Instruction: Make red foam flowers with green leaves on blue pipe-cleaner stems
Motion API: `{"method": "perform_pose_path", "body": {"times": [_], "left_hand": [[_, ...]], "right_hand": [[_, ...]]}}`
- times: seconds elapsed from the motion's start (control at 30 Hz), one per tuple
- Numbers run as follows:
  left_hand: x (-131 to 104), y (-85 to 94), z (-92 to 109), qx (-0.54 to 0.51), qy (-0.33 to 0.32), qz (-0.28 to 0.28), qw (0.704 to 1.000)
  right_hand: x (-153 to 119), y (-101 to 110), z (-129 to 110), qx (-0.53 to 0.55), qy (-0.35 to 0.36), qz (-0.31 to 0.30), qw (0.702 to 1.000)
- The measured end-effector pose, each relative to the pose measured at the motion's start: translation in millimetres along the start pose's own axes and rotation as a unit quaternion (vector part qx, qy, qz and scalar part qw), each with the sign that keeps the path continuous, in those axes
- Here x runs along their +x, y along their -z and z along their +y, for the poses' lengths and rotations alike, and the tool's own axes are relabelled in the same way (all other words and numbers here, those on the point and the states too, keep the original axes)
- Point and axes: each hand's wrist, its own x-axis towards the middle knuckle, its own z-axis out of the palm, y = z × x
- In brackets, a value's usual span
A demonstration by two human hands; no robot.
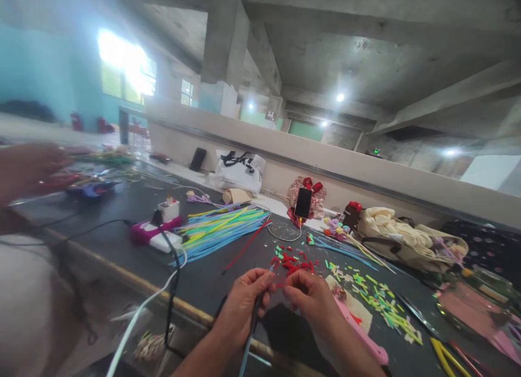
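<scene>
My left hand (252, 295) is closed on a blue pipe cleaner (247, 350), whose lower end hangs down past the table edge. The fingertips of my right hand (307, 295) pinch a short red pipe cleaner piece (280, 285), close to the top of the blue stem. Whether the two pieces touch is hard to make out. Just beyond my hands lies a pile of cut red pieces (295, 264). A pink-handled tool (362, 333), partly hidden by my right forearm, rests beside cut green and yellow pieces (378, 298).
Long blue and yellow pipe cleaners (228, 227) lie at left, near a power strip (157, 236) with trailing cables. A phone (303, 203) leans against a bag. Finished stems (345, 246), scissors (415, 313) and yellow-handled pliers (442, 358) are at right. Another person's hand (32, 168) appears far left.
</scene>
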Motion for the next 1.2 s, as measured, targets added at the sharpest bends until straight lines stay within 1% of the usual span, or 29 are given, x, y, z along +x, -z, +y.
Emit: {"method": "perform_pose_path", "body": {"times": [0.1,0.27,0.43,0.63,0.87,1.03,1.2], "left_hand": [[-2.9,-1.5,0.1,0.004,-0.005,-0.003,1.0],[-5.9,-3.5,-1.6,0.012,-0.026,-0.006,1.0],[-4.9,-4.4,-3.0,0.018,-0.045,-0.015,0.999],[-1.7,-2.3,-5.5,0.006,-0.039,-0.015,0.999],[0.2,1.3,-5.9,-0.014,-0.022,-0.02,0.999],[0.2,1.4,-7.4,-0.016,-0.017,-0.035,0.999],[-0.5,0.1,-6.7,-0.015,-0.014,-0.03,0.999]], "right_hand": [[3.2,-3.8,-0.2,-0.002,0.014,0.011,1.0],[5.3,-2.4,-0.5,-0.017,0.022,0.026,0.999],[5.4,-6.2,-0.6,0.032,0.01,0.039,0.999],[6.1,-14.9,-2.8,0.161,-0.019,0.003,0.987],[12.3,-20.0,3.7,0.297,-0.041,-0.056,0.952],[16.4,-19.5,11.1,0.35,-0.062,-0.086,0.931],[18.3,-17.8,17.5,0.367,-0.073,-0.094,0.923]]}}
